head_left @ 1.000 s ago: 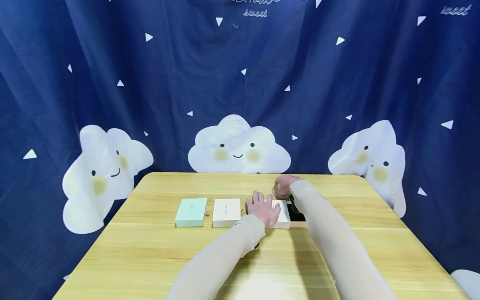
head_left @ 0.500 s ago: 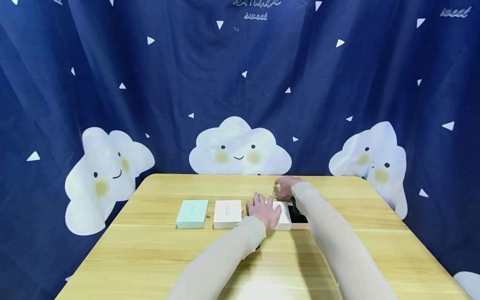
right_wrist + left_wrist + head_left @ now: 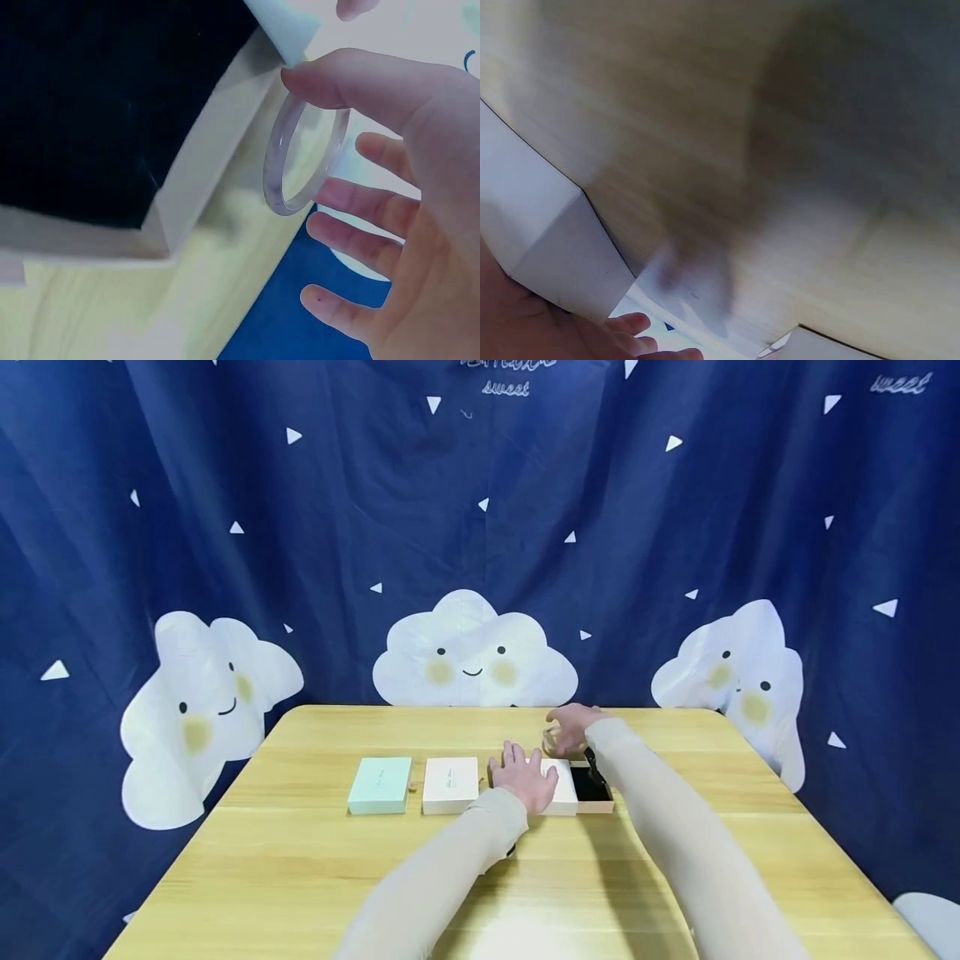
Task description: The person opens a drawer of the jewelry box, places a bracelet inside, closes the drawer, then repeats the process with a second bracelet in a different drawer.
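Observation:
My left hand [image 3: 525, 779] lies over a white slide-out box [image 3: 564, 795], fingers spread on its top. In the left wrist view that hand [image 3: 555, 334] rests against the box's pale side [image 3: 581, 251]. A pinkish tray [image 3: 597, 807] with black lining sticks out of the box to the right. Just behind the tray, my right hand [image 3: 572, 728] holds a translucent, pale bangle [image 3: 276, 161]. The right wrist view shows the thumb over the bangle's upper rim and a finger at its lower side; the other fingers stand apart. Nothing lies on the visible part of the lining [image 3: 105, 112].
Left of my hands sit a white lidded box [image 3: 452, 783] and a mint-green box [image 3: 381, 783], both closed, with small tabs on their right sides. All stand on a light wooden table [image 3: 285, 877]. A dark blue cloud-print curtain [image 3: 480, 527] hangs behind the table's far edge.
My right hand has shifted slightly away from me with the bangle, uncovering more of the black-lined tray. The left hand stays on the box. The head view has moved a little.

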Motion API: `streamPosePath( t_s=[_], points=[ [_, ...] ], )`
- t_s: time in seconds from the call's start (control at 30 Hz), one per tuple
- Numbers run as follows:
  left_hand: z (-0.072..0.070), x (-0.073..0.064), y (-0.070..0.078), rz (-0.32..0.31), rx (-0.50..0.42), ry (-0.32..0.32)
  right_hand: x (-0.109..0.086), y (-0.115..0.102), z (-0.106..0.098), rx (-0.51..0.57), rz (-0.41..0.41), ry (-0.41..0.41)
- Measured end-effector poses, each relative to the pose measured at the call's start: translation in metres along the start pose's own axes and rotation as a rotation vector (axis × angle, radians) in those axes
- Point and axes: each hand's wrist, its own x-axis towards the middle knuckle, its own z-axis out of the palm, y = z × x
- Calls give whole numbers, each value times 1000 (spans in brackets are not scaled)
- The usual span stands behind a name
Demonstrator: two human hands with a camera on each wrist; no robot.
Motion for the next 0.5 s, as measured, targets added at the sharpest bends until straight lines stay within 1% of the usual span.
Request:
streamPosePath(
  t_s=[0.17,0.23,0.37,0.5],
  points=[
    [-9,-7,0,12,-1,17,-9,-1,-11,-32,-24,1],
    [-10,-8,1,13,-1,14,-13,-1,-13,-46,-33,-2],
    [-7,-5,1,12,-5,1,-22,0,-13,-55,-42,1],
    [-2,0,0,8,-13,2,-31,1,-15,-71,-53,16]
  ],
)
